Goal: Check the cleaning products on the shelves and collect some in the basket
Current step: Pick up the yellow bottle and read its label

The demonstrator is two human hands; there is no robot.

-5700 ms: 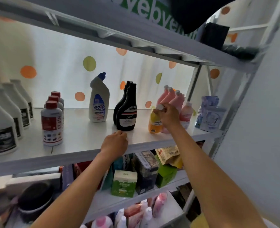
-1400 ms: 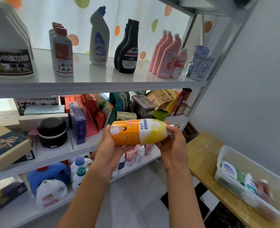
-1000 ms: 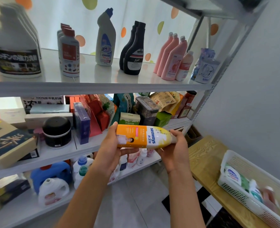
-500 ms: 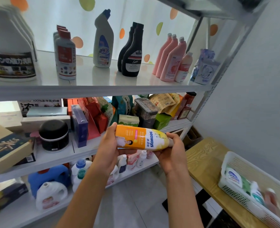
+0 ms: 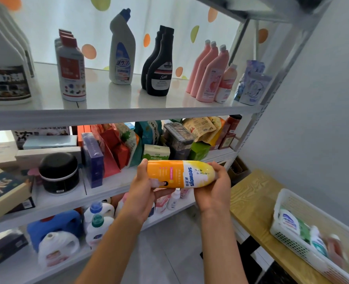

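An orange-and-yellow bottle [image 5: 179,174] lies sideways in front of me, held between both hands. My left hand [image 5: 142,193] grips its orange base end, and my right hand [image 5: 213,191] grips its yellow neck end, covering the cap. A white basket [image 5: 292,203] sits low at the right on a wooden table [image 5: 251,199] and holds a few bottles. On the upper shelf [image 5: 118,111] stand pink bottles [image 5: 208,72], black bottles [image 5: 159,64], a white toilet-cleaner bottle [image 5: 121,50] and red-capped bottles [image 5: 71,68].
Large white jugs [image 5: 3,64] crowd the upper shelf's left end. The middle shelf holds boxes, pouches and a black round container [image 5: 59,173]. Detergent jugs [image 5: 56,238] stand on the bottom shelf. A grey wall [image 5: 323,119] closes the right side. Tiled floor lies below my arms.
Since the oldest frame the bottle left the upper shelf and came down into both hands. Over the last second it has been rolled a little, its label turning; the hands stay in place.
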